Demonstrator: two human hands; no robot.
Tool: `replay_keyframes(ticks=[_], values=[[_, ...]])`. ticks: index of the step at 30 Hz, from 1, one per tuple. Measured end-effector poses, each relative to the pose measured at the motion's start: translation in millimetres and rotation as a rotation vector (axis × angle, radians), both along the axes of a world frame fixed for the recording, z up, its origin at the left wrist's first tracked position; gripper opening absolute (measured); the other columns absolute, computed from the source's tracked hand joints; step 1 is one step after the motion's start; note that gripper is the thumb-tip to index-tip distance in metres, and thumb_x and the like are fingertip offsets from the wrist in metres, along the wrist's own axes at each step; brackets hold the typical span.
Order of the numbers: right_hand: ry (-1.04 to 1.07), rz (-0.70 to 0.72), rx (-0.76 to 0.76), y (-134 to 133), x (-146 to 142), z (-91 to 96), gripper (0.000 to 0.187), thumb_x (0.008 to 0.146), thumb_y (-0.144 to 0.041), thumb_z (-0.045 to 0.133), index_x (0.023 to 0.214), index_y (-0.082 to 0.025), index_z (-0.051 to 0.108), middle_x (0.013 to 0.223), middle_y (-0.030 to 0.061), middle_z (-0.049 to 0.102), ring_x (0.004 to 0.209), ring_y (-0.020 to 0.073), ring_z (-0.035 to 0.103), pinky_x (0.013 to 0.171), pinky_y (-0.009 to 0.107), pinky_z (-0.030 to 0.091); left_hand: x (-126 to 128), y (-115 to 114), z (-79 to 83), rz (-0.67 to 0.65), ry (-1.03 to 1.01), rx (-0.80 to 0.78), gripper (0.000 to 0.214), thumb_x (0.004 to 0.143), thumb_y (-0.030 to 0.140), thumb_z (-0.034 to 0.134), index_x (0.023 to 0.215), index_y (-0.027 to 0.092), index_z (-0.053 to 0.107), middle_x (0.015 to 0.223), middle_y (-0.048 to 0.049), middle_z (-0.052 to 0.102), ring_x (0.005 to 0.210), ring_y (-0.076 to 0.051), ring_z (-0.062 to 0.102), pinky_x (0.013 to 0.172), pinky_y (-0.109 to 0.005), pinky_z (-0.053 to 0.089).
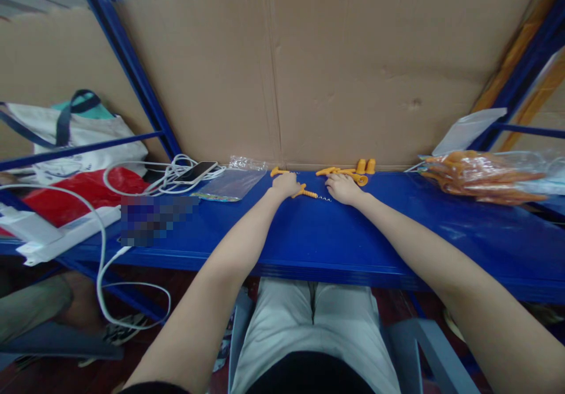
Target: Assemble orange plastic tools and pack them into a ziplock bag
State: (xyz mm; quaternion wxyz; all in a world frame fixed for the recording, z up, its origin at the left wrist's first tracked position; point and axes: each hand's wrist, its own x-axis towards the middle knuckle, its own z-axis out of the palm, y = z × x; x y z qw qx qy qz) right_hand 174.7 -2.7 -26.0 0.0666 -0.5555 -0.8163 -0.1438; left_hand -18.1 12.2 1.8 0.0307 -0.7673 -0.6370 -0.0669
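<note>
My left hand (286, 186) is closed over the blue shelf, at the grip end of an orange tool with a ridged shaft (311, 193) and a thin metal spiral like a corkscrew. Its fingertips are partly hidden. Just behind that hand lies another orange piece (277, 171), also with a thin metal spiral. My right hand (344, 188) rests low with fingers apart, touching or just in front of flat orange pieces (326, 171). A round orange part (362, 180) lies beside its fingers, and two orange caps (366, 166) stand upright behind.
A clear plastic bag (233, 183) lies left of my hands, near a phone (196, 172) and coiled white cables. Farther left are a power strip (70, 235), a red bag (92, 191) and a cloth bag (79, 138). Bagged orange parts (477, 176) lie right. Cardboard (309, 76) stands behind.
</note>
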Motion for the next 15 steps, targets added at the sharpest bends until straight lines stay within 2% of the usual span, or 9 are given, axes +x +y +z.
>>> replay_keyframes(ticks=[5, 9, 13, 15], values=[[0.009, 0.007, 0.007, -1, 0, 0.0, 0.042, 0.096, -0.020, 0.034, 0.123, -0.015, 0.065, 0.142, 0.0157, 0.054, 0.133, 0.0328, 0.047, 0.105, 0.051, 0.038, -4, 5, -9.7, -0.218, -0.018, -0.004, 0.041, 0.099, 0.035, 0.038, 0.132, 0.020, 0.057, 0.131, -0.0093, 0.066, 0.121, -0.023, 0.061, 0.099, -0.030, 0.046], [0.013, 0.000, 0.004, 0, 0, -0.4, 0.042, 0.096, -0.020, 0.034, 0.124, -0.014, 0.065, 0.144, 0.0160, 0.052, 0.134, 0.0332, 0.045, 0.105, 0.051, 0.038, -2, 5, -9.3, -0.382, -0.053, -0.033, 0.045, 0.098, 0.035, 0.039, 0.137, 0.022, 0.057, 0.139, -0.0045, 0.060, 0.129, -0.021, 0.055, 0.107, -0.026, 0.040], [0.017, -0.003, 0.013, 0, 0, -0.9, 0.043, 0.095, -0.020, 0.034, 0.124, -0.015, 0.065, 0.144, 0.0153, 0.053, 0.134, 0.0330, 0.045, 0.105, 0.051, 0.039, 3, 3, -4.3, -0.447, -0.058, -0.103, 0.049, 0.090, 0.026, 0.042, 0.136, 0.023, 0.059, 0.128, -0.0006, 0.068, 0.117, -0.018, 0.064, 0.102, -0.023, 0.043], [0.011, 0.004, 0.013, 0, 0, -1.1, 0.043, 0.095, -0.020, 0.034, 0.124, -0.015, 0.065, 0.143, 0.0150, 0.053, 0.133, 0.0332, 0.046, 0.104, 0.052, 0.039, 6, 1, -2.0, -0.475, -0.034, -0.127, 0.050, 0.086, 0.023, 0.043, 0.133, 0.023, 0.063, 0.128, 0.0009, 0.068, 0.118, -0.018, 0.063, 0.101, -0.022, 0.043]])
